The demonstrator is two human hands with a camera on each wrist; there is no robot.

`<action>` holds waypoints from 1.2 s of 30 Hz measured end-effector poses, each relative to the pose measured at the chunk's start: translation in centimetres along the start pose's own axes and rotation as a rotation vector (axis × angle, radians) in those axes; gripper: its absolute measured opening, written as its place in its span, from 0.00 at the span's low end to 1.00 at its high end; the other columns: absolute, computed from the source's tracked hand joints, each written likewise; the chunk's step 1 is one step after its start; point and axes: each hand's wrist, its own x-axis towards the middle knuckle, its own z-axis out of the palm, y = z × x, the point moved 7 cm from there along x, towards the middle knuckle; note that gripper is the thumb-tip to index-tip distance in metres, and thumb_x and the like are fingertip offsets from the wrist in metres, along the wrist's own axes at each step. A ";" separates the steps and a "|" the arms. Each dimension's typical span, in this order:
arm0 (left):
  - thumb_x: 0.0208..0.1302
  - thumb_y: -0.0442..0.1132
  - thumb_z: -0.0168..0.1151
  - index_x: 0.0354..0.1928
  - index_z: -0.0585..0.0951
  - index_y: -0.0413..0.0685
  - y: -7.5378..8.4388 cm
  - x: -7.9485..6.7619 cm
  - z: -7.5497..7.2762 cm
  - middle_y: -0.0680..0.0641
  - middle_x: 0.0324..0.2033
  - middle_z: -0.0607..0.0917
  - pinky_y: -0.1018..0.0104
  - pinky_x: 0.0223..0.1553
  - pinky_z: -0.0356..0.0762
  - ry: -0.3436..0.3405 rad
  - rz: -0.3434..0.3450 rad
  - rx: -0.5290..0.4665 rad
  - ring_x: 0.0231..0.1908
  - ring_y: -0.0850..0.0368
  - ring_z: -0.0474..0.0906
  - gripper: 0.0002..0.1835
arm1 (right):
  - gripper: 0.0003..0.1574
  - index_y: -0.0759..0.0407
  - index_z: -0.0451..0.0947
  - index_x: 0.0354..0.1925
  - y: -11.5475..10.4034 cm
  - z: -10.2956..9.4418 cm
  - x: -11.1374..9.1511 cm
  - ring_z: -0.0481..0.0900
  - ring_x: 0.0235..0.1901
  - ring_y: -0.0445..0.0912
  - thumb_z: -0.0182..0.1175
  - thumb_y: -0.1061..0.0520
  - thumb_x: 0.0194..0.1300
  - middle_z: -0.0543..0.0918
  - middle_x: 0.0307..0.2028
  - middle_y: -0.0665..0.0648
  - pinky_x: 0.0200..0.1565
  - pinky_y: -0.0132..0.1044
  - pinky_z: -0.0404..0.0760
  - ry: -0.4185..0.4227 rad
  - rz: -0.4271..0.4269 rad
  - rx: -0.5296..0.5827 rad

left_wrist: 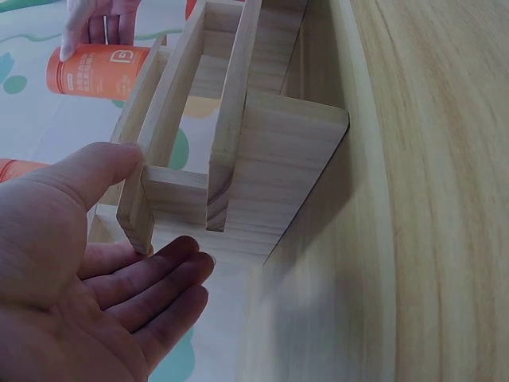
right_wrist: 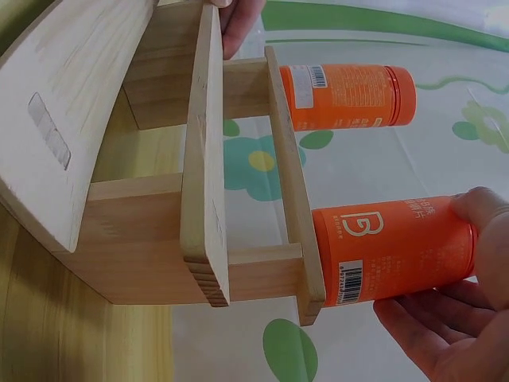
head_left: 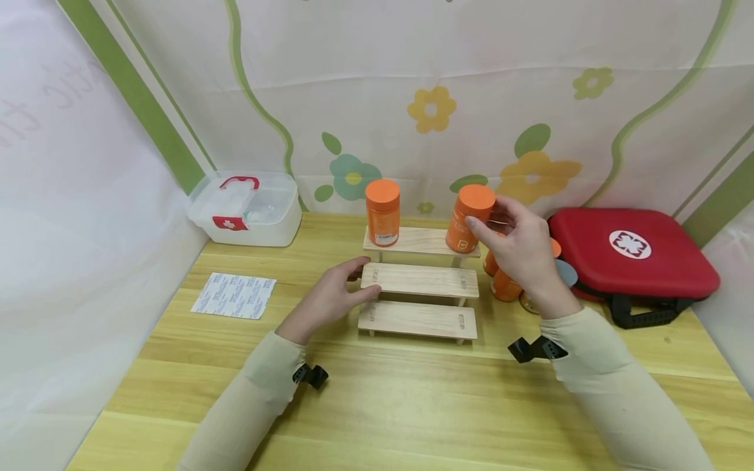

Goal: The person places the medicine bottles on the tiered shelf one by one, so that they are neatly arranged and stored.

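A three-step wooden stand point(head_left: 419, 280) stands on the table. My left hand point(head_left: 330, 293) holds the left end of its middle step; in the left wrist view the thumb point(left_wrist: 103, 169) lies along that step's edge, the other fingers beyond and below it. With my right hand point(head_left: 523, 252) I grip an orange bottle point(head_left: 465, 226) near its lid, over the right end of the top step. Its base meets the board in the right wrist view point(right_wrist: 390, 251), the bottle leaning slightly. A second orange bottle point(head_left: 383, 214) stands upright on the top step's left end.
More orange bottles point(head_left: 505, 286) stand behind and below my right hand, partly hidden, beside a red first-aid case point(head_left: 665, 255). At the back left sits a clear-lidded white box point(head_left: 253, 226) with a red handle. A printed white packet point(head_left: 234, 296) lies before it. A patterned curtain hangs behind.
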 end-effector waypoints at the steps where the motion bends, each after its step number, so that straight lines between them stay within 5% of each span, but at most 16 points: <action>1: 0.73 0.57 0.71 0.82 0.68 0.49 0.0 0.0 0.0 0.39 0.74 0.78 0.42 0.73 0.77 -0.002 0.000 0.002 0.72 0.41 0.77 0.43 | 0.33 0.62 0.80 0.69 0.0 0.0 0.0 0.84 0.52 0.41 0.74 0.52 0.71 0.88 0.57 0.65 0.53 0.17 0.82 -0.001 0.001 -0.001; 6: 0.72 0.58 0.72 0.83 0.66 0.49 0.0 -0.2 -0.1 0.40 0.76 0.75 0.41 0.75 0.75 -0.013 0.003 0.002 0.74 0.40 0.75 0.44 | 0.35 0.61 0.80 0.69 -0.1 0.1 -0.1 0.87 0.55 0.53 0.75 0.50 0.70 0.88 0.58 0.65 0.53 0.18 0.82 0.000 0.005 -0.002; 22: 0.71 0.56 0.73 0.82 0.67 0.49 -0.1 -0.5 -0.2 0.43 0.78 0.74 0.41 0.75 0.74 0.022 0.014 -0.007 0.75 0.40 0.73 0.44 | 0.39 0.62 0.79 0.70 -0.2 0.7 -0.1 0.88 0.58 0.60 0.79 0.54 0.65 0.88 0.60 0.67 0.61 0.45 0.87 0.027 -0.019 0.011; 36: 0.71 0.55 0.74 0.80 0.69 0.48 0.0 -0.2 0.0 0.42 0.75 0.77 0.41 0.74 0.76 0.027 0.017 -0.034 0.73 0.40 0.76 0.42 | 0.42 0.51 0.78 0.73 -0.2 0.0 -1.0 0.88 0.59 0.54 0.79 0.46 0.66 0.88 0.64 0.58 0.63 0.32 0.85 0.035 0.039 0.015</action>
